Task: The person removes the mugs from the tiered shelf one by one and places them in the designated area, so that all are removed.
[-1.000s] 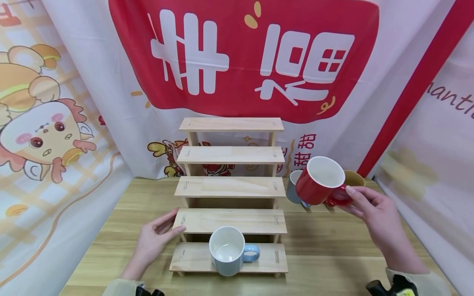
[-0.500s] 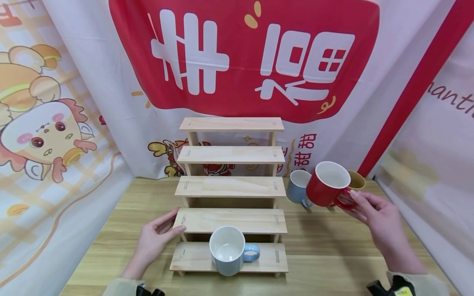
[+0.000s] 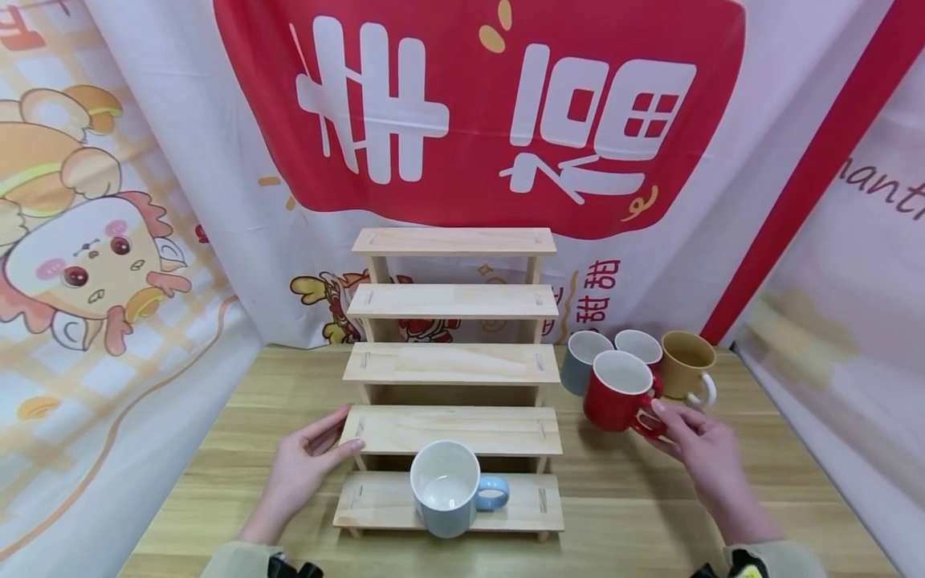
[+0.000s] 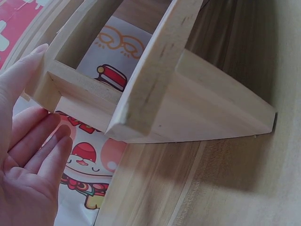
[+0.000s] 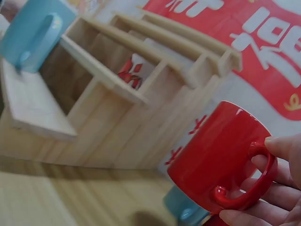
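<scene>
My right hand (image 3: 704,457) pinches the handle of a glossy red mug (image 3: 610,397), white inside, held mouth-up to the right of a stepped wooden display stand (image 3: 451,365). In the right wrist view the thumb presses the top of the handle (image 5: 270,183), with fingers behind and below it. My left hand (image 3: 307,457) grips the left end of the second step from the bottom, thumb at its corner and fingers along the side. On the lowest step stands a light blue mug (image 3: 444,498), handle to the right.
Behind the held mug, a grey-blue mug (image 3: 578,373), another red mug (image 3: 639,343) and a mustard mug (image 3: 679,373) cluster at the table's back right. Printed cloth (image 3: 462,104) hangs behind and at both sides. Wood-grain table (image 3: 238,425) extends around the stand.
My right hand has brought the red mug down and toward me, after a small shift right. The mugs behind it show more fully. My left hand stays on the stand.
</scene>
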Demonstrator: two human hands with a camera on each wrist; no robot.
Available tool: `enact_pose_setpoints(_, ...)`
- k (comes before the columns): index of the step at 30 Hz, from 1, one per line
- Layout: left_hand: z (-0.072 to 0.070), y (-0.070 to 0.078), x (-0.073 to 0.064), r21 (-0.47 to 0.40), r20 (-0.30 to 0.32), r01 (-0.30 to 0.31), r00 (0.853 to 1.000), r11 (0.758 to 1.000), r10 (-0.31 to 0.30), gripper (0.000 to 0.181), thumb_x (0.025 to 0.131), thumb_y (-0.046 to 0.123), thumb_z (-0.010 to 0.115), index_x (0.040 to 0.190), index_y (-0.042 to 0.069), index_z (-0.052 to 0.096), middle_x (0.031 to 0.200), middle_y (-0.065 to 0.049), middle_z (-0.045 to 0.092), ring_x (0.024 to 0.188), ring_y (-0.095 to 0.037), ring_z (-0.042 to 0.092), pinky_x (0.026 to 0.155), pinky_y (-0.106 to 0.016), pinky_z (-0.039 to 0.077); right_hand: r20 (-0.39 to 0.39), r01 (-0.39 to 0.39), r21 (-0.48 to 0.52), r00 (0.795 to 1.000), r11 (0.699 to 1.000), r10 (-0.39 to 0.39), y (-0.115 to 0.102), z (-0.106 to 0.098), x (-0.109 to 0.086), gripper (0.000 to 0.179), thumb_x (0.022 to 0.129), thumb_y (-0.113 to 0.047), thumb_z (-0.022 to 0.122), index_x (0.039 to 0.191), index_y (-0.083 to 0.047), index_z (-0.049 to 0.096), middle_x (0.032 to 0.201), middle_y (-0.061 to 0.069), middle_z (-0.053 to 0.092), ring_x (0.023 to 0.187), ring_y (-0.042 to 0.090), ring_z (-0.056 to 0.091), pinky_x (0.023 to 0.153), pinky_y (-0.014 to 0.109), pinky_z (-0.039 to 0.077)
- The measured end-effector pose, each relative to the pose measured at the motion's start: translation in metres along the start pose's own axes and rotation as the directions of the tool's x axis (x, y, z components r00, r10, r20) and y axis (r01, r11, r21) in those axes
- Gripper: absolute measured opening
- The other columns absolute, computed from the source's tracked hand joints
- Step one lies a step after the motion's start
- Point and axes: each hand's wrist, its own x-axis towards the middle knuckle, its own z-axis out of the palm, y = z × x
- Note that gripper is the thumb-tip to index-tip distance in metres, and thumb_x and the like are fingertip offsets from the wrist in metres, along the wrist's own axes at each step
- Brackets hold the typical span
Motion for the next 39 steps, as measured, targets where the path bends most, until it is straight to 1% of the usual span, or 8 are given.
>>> enact_pose_setpoints(5,0.0,0.0,0.0,-0.004,0.0,-0.01,1.0,1.0,0.01,0.072,0.08,0.025,0.089,0.141,0.002,0.058,0.147,-0.012,0.053,0.132,-0.029,0.052,0.1,-0.019,0.046,-0.046,-0.066,-0.043,0.997,0.997,0.064,0.016,0.006,-0.001,0.036,0.101,-0.027,0.068,0.113,0.007,0.07,0.098,-0.002,0.076,0.089,0.014,0.074,0.08,0.033,0.062)
enact_pose_setpoints(7,0.0,-0.001,0.001,-0.006,0.0,-0.015,1.0,1.0,0.015,0.072,0.08,0.025,0.089,0.14,0.002,0.058,0.147,-0.012,0.053,0.132,-0.029,0.052,0.1,-0.02,0.046,-0.063,-0.08,-0.055,0.995,0.995,0.076,0.022,0.008,-0.002,0.034,0.101,-0.026,0.067,0.113,0.006,0.07,0.096,-0.003,0.076,0.089,0.013,0.073,0.081,0.034,0.062)
enact_pose_setpoints(10,0.0,-0.001,0.001,-0.007,0.001,-0.02,1.0,1.0,0.02,0.072,0.08,0.025,0.09,0.14,0.002,0.058,0.146,-0.013,0.053,0.132,-0.029,0.052,0.1,-0.02,0.046,-0.078,-0.079,-0.057,0.994,0.995,0.074,0.028,0.01,-0.002,0.033,0.101,-0.024,0.067,0.114,0.006,0.071,0.095,-0.003,0.076,0.088,0.012,0.073,0.08,0.033,0.062)
enact_pose_setpoints(14,0.0,-0.001,0.001,-0.007,0.001,-0.021,1.0,1.0,0.021,0.072,0.079,0.025,0.09,0.14,0.002,0.058,0.146,-0.013,0.054,0.132,-0.029,0.052,0.1,-0.02,0.046,-0.076,-0.061,-0.056,0.995,0.997,0.057,0.035,0.012,-0.002,0.039,0.102,-0.023,0.066,0.117,0.014,0.068,0.095,-0.002,0.077,0.089,0.011,0.073,0.079,0.032,0.062)
enact_pose_setpoints(17,0.0,-0.001,0.001,-0.007,-0.001,-0.023,1.0,1.0,0.023,0.072,0.079,0.025,0.09,0.14,0.002,0.059,0.146,-0.012,0.054,0.131,-0.029,0.052,0.1,-0.02,0.046,-0.076,-0.066,-0.059,0.995,0.996,0.062,0.039,0.014,-0.003,0.042,0.102,-0.023,0.066,0.119,0.016,0.065,0.097,-0.002,0.077,0.089,0.013,0.073,0.08,0.033,0.062)
enact_pose_setpoints(26,0.0,0.0,0.001,-0.015,-0.003,-0.013,1.0,1.0,0.013,0.073,0.079,0.024,0.09,0.14,0.001,0.058,0.147,-0.013,0.053,0.132,-0.03,0.051,0.1,-0.02,0.046,-0.106,-0.138,-0.059,0.986,0.989,0.131,0.045,0.018,-0.009,0.035,0.103,-0.025,0.065,0.118,0.006,0.069,0.102,0.004,0.076,0.091,0.014,0.073,0.084,0.033,0.061)
enact_pose_setpoints(33,0.001,0.0,0.001,-0.02,-0.009,-0.013,1.0,1.0,0.013,0.072,0.079,0.024,0.09,0.14,0.002,0.058,0.146,-0.012,0.054,0.132,-0.029,0.051,0.1,-0.019,0.045,-0.109,-0.152,-0.045,0.983,0.987,0.147,0.047,0.021,-0.015,0.03,0.101,-0.02,0.067,0.117,0.006,0.071,0.1,0.003,0.076,0.091,0.012,0.073,0.085,0.031,0.06)
enact_pose_setpoints(39,0.001,0.0,0.0,-0.021,-0.008,-0.018,1.0,1.0,0.018,0.071,0.08,0.023,0.09,0.14,0.002,0.059,0.146,-0.012,0.054,0.132,-0.029,0.052,0.1,-0.02,0.046,-0.117,-0.168,-0.089,0.981,0.982,0.158,0.048,0.022,-0.02,0.029,0.1,-0.021,0.07,0.113,0.004,0.073,0.096,0.004,0.077,0.088,0.012,0.073,0.081,0.027,0.061)
